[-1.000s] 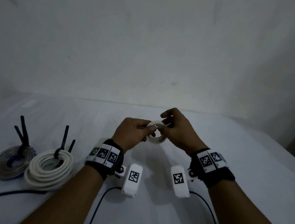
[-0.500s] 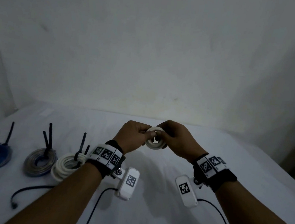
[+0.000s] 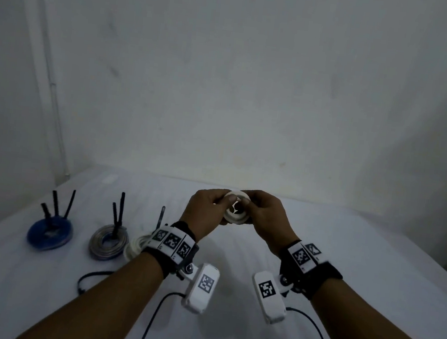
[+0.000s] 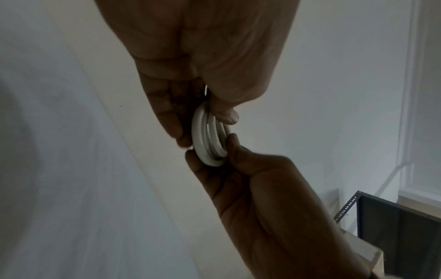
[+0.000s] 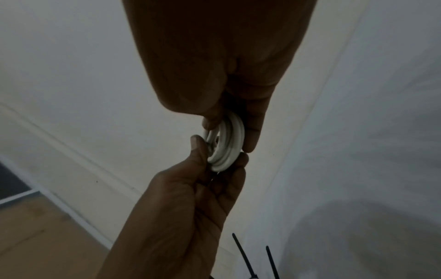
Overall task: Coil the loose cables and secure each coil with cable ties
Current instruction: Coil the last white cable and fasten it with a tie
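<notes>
White cable, wound into a small tight coil (image 3: 235, 211), sits at centre frame in the head view, held up above the cloth-covered surface (image 3: 345, 266). The left hand (image 3: 206, 209) pinches its near rim between thumb and fingers, and the right hand (image 3: 264, 215) pinches the opposite rim; each grip is closed on the loops, as both wrist views confirm. No tie shows on this coil yet. Down at lower left, three finished coils lie in a row: a blue coil (image 3: 49, 234), a grey coil (image 3: 108, 242) and a larger white coil (image 3: 137, 244), the blue and grey clearly bound, black tie tails (image 3: 57, 203) sticking up. So it looks like three done and this one left to secure.
</notes>
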